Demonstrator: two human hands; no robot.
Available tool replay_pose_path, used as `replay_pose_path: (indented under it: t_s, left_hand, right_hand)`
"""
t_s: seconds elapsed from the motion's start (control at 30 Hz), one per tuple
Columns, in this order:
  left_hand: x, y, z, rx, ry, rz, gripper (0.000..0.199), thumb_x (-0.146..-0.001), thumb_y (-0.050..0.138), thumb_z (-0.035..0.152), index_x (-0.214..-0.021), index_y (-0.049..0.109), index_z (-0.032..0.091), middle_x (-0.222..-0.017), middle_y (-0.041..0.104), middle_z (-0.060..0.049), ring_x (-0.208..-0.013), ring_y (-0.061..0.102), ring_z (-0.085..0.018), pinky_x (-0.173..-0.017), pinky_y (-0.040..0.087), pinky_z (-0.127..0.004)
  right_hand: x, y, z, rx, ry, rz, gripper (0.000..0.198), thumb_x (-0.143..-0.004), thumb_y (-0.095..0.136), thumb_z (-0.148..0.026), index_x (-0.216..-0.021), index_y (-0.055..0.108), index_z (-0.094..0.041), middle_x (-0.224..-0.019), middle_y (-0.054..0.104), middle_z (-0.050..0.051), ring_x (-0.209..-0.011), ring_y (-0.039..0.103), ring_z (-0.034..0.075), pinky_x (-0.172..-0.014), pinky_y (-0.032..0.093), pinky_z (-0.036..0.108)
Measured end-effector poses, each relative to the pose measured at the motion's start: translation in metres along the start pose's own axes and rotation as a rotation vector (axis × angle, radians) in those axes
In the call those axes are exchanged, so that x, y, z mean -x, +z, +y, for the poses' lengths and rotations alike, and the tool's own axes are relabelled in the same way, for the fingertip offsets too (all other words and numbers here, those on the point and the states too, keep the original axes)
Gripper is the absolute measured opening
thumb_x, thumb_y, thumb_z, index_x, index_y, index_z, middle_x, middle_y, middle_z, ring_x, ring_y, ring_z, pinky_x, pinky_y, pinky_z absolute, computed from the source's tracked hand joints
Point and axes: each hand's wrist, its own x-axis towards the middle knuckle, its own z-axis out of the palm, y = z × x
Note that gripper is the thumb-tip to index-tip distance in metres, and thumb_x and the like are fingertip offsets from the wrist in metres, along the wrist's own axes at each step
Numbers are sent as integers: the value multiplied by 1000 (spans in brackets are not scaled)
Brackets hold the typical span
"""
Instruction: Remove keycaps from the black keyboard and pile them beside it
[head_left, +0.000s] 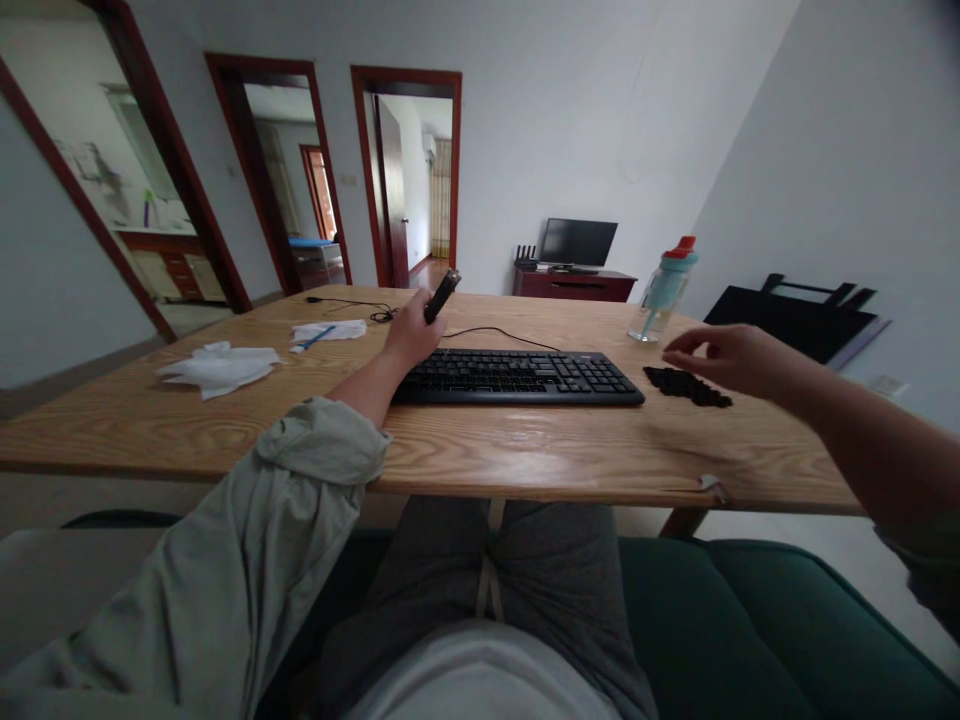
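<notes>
My left hand (414,332) is wrapped around a black cylindrical tool (442,297) with a metallic tip pointing up; its exact kind is unclear. That hand is over the left end of a black keyboard (517,378), hiding some keys. To the keyboard's right, a pile of small black pieces that look like keycaps (686,386) lies on the table. Above this pile hovers my right hand (724,355), its fingers bent and pinched together. Whatever is between those fingertips, if anything, is too small to make out.
On the wooden table (510,450) are crumpled white tissue (221,368) and a blue-and-white brush (313,339) at left. A clear bottle with a red cap (664,290) stands behind the pile. The keyboard cable (499,330) runs behind. A small white scrap (707,483) is at the front edge.
</notes>
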Motion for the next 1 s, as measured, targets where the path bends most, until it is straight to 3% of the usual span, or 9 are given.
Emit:
replay_pose_path:
  t_s: [0.03, 0.13, 0.23, 0.33, 0.47, 0.67, 1.0]
  left_hand:
    - [1, 1, 2, 7, 23, -44, 19, -73, 53, 19, -91, 58, 21, -78, 61, -1, -78, 59, -19, -73, 48, -31]
    - [4, 3, 8, 48, 112, -197, 23, -72, 52, 18, -92, 62, 19, -82, 64, -2, -79, 60, -20, -75, 49, -32]
    - [7, 3, 13, 135, 206, -316, 27, -71, 53, 18, -95, 65, 16, -90, 68, -4, -87, 63, -21, -82, 50, -34]
    - [7, 0, 14, 199, 267, -427, 29, -73, 54, 22, -99, 66, 16, -97, 70, -5, -94, 64, -22, -88, 50, -35]
    - [5, -5, 11, 175, 265, -439, 32, -71, 54, 21, -100, 66, 15, -97, 70, -6, -90, 64, -21, -84, 51, -35]
    - [8, -13, 7, 238, 184, -555, 33, -75, 58, 24, -105, 68, 14, -91, 74, -6, -80, 67, -17, -76, 52, -29]
    - [9, -11, 1, 103, 186, -668, 38, -85, 59, 42, -107, 76, 16, -86, 76, -4, -75, 65, -16, -68, 45, -25]
  right_hand:
    - [-2, -2, -25, -17, -60, -77, 17, -71, 76, -40, -72, 76, -23, -54, 61, 3, -44, 46, 12, -52, 35, 30]
    - [-6, 10, -108, -74, -296, -112, 30, -82, 64, -50, -87, 76, -24, -61, 62, 2, -50, 48, 12, -55, 37, 30]
    - [-6, 49, -177, -87, -438, -264, 37, -84, 61, -56, -81, 75, -22, -61, 62, 3, -52, 50, 13, -55, 37, 30]
    - [-12, 94, -214, -225, -480, -289, 41, -90, 54, -55, -94, 74, -19, -75, 70, 5, -61, 57, 16, -60, 41, 30]
    - [-23, 130, -218, -445, -415, -139, 46, -94, 47, -54, -87, 70, -15, -81, 71, 9, -69, 60, 18, -62, 42, 30]
    - [-31, 144, -196, -789, -263, -50, 52, -88, 53, -61, -78, 69, -13, -74, 71, 9, -58, 58, 14, -54, 42, 25]
    - [-30, 150, -187, -787, -179, -15, 47, -85, 58, -53, -67, 71, -12, -63, 69, 8, -49, 52, 12, -49, 38, 24]
